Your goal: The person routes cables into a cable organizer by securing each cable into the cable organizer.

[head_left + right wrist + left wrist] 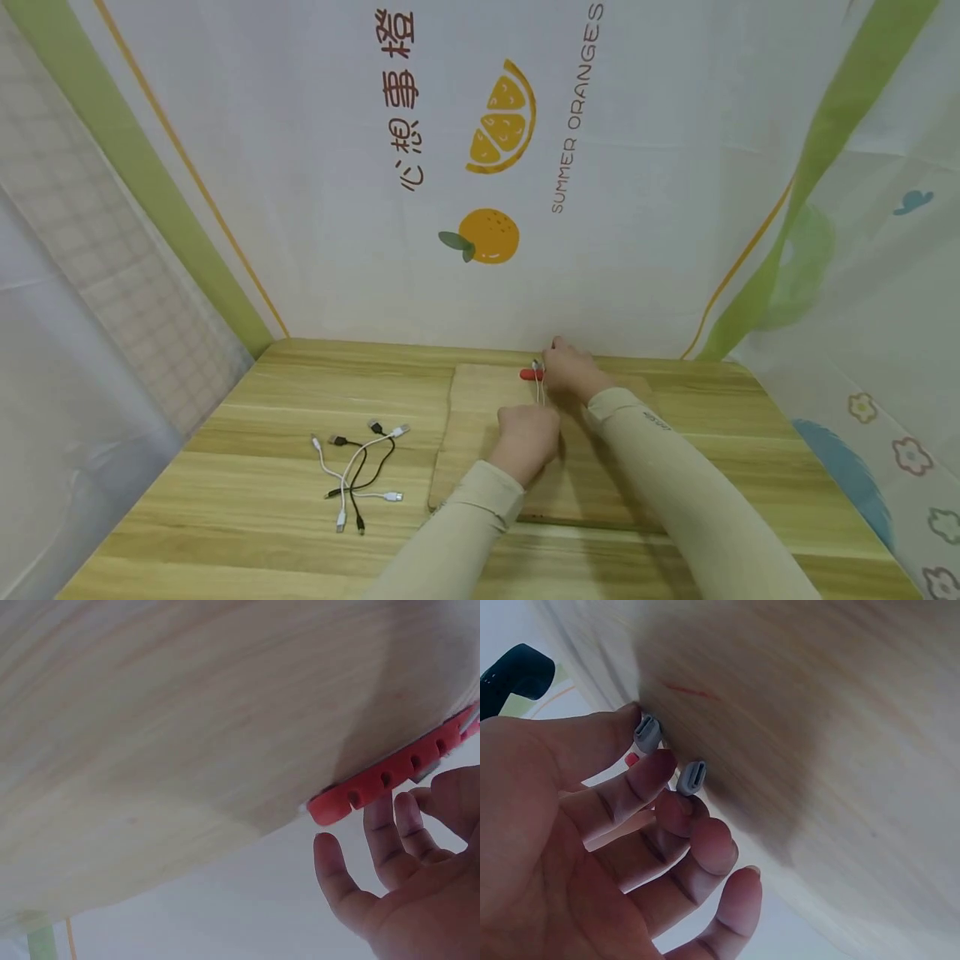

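Left hand (527, 437) pinches pale cable plugs (692, 778), likely to keep their white strands (540, 388) straight below the notched red strip (529, 375) near the far edge of the wooden board (476, 433), where the right hand (573, 373) reaches, its grip impossible to tell.

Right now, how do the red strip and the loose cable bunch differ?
The red strip is notched and straight; the cable bunch curves and crosses. The red strip is one colour; the cable bunch mixes black and white. The right hand is at the red strip; neither hand touches the cable bunch. Both have wood-toned surfaces beneath.
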`<state>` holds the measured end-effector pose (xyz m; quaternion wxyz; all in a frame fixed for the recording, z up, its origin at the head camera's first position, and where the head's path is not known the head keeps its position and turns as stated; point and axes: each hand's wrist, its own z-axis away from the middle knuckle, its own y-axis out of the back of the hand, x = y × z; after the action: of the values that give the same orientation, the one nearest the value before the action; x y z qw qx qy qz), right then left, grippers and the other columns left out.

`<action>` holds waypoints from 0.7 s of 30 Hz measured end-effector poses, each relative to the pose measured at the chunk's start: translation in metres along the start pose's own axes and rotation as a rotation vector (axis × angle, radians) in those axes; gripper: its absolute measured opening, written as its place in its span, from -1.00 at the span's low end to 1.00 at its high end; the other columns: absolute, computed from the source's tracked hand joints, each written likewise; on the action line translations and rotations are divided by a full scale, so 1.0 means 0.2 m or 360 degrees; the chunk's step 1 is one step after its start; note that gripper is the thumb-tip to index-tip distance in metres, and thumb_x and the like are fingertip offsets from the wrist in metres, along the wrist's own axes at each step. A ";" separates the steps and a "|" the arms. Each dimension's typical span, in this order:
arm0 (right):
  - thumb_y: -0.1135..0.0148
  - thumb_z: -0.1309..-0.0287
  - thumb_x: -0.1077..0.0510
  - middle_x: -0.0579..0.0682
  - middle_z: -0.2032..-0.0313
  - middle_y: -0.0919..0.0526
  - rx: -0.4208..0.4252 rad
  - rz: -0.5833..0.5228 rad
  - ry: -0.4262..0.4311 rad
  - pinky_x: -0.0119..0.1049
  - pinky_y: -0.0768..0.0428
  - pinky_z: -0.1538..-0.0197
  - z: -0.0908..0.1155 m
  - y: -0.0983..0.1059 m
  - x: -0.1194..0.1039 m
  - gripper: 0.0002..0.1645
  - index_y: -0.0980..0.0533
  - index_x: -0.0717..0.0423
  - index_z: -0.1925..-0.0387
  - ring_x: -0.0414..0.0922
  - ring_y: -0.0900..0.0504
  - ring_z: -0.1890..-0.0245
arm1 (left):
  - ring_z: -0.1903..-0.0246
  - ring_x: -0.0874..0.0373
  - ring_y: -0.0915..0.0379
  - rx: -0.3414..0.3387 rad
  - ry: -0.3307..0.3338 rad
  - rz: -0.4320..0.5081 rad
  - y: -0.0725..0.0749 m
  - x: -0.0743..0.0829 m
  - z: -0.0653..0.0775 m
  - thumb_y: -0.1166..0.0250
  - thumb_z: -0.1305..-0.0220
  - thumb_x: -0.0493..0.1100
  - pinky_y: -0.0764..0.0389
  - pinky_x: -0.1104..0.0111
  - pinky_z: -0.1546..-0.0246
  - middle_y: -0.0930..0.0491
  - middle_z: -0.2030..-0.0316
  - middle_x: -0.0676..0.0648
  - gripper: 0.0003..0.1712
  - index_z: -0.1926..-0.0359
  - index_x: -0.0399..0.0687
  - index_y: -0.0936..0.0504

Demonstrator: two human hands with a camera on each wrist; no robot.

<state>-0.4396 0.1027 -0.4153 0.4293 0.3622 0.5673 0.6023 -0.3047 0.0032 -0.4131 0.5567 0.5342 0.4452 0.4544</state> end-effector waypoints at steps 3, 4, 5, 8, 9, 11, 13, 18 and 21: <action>-0.14 -0.35 0.19 0.26 -0.19 -0.48 0.0001 -0.0023 -0.0004 0.25 -0.60 -0.21 0.01 0.01 0.01 -0.53 -0.53 0.30 -0.22 0.16 -0.60 -0.04 | 0.19 0.09 -0.75 -0.0009 -0.0001 0.0006 0.01 0.00 0.01 -0.32 -0.43 -0.11 -0.65 0.07 0.13 -0.80 0.18 0.04 -0.87 0.24 0.08 -0.79; -0.14 -0.37 0.18 0.27 -0.20 -0.48 -0.0002 -0.0032 -0.0009 0.25 -0.60 -0.21 0.01 0.02 0.01 -0.53 -0.52 0.30 -0.23 0.16 -0.60 -0.05 | 0.19 0.08 -0.75 -0.0010 -0.0004 0.0004 0.01 0.00 0.01 -0.32 -0.43 -0.11 -0.66 0.07 0.14 -0.80 0.18 0.04 -0.87 0.24 0.08 -0.79; -0.14 -0.39 0.17 0.27 -0.22 -0.48 -0.0004 -0.0040 -0.0012 0.24 -0.60 -0.21 0.01 0.02 0.01 -0.53 -0.52 0.30 -0.25 0.15 -0.60 -0.07 | 0.19 0.08 -0.75 -0.0006 -0.0007 0.0007 0.01 0.00 0.01 -0.32 -0.43 -0.11 -0.66 0.06 0.14 -0.80 0.18 0.03 -0.87 0.23 0.08 -0.79; -0.10 -0.46 0.15 0.27 -0.28 -0.47 -0.0005 -0.0062 -0.0022 0.23 -0.60 -0.22 0.01 0.04 0.00 -0.51 -0.51 0.29 -0.31 0.15 -0.61 -0.15 | 0.18 0.07 -0.75 0.0012 -0.0022 -0.0002 0.01 0.00 0.01 -0.32 -0.43 -0.12 -0.68 0.05 0.14 -0.80 0.17 0.02 -0.87 0.20 0.06 -0.80; -0.09 -0.47 0.15 0.27 -0.31 -0.46 -0.0004 -0.0068 -0.0022 0.24 -0.60 -0.23 0.02 0.05 0.00 -0.49 -0.50 0.29 -0.33 0.16 -0.60 -0.19 | 0.18 0.07 -0.75 0.0021 -0.0028 -0.0003 0.00 -0.01 0.01 -0.33 -0.43 -0.12 -0.69 0.05 0.13 -0.80 0.17 0.02 -0.88 0.20 0.06 -0.80; -0.08 -0.48 0.16 0.28 -0.36 -0.44 -0.0005 -0.0069 -0.0018 0.27 -0.59 -0.25 0.03 0.06 -0.02 -0.46 -0.47 0.28 -0.39 0.18 -0.59 -0.26 | 0.19 0.07 -0.76 0.0038 -0.0041 0.0001 0.00 -0.01 0.00 -0.34 -0.43 -0.12 -0.70 0.04 0.13 -0.81 0.17 0.02 -0.88 0.19 0.07 -0.81; -0.10 -0.47 0.16 0.27 -0.40 -0.42 -0.0013 -0.0066 -0.0019 0.28 -0.58 -0.27 0.04 0.08 -0.03 -0.42 -0.44 0.26 -0.43 0.20 -0.57 -0.33 | 0.20 0.07 -0.76 0.0050 -0.0043 0.0020 -0.01 -0.02 0.00 -0.35 -0.41 -0.13 -0.70 0.03 0.13 -0.81 0.18 0.03 -0.90 0.22 0.08 -0.80; -0.06 -0.46 0.18 0.29 -0.47 -0.36 -0.0010 -0.0086 0.0013 0.23 -0.60 -0.27 0.08 0.12 -0.06 -0.38 -0.39 0.24 -0.49 0.20 -0.52 -0.40 | 0.27 0.06 -0.75 0.0085 -0.0054 0.0123 -0.03 -0.08 -0.02 -0.31 -0.40 -0.17 -0.72 -0.01 0.22 -0.80 0.30 0.04 -0.82 0.39 0.07 -0.73; 0.06 -0.46 0.25 0.33 -0.46 -0.39 0.0006 -0.0154 0.0078 0.14 -0.60 -0.31 0.13 0.15 -0.07 -0.39 -0.40 0.29 -0.47 0.22 -0.48 -0.42 | 0.34 0.10 -0.69 0.0099 -0.0042 0.0243 0.00 -0.13 -0.01 -0.30 -0.39 -0.14 -0.72 -0.01 0.28 -0.76 0.36 0.05 -0.76 0.48 0.09 -0.65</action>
<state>-0.4143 0.0997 -0.3831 0.4433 0.3204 0.5956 0.5884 -0.3127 -0.0221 -0.4120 0.5095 0.5894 0.4097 0.4745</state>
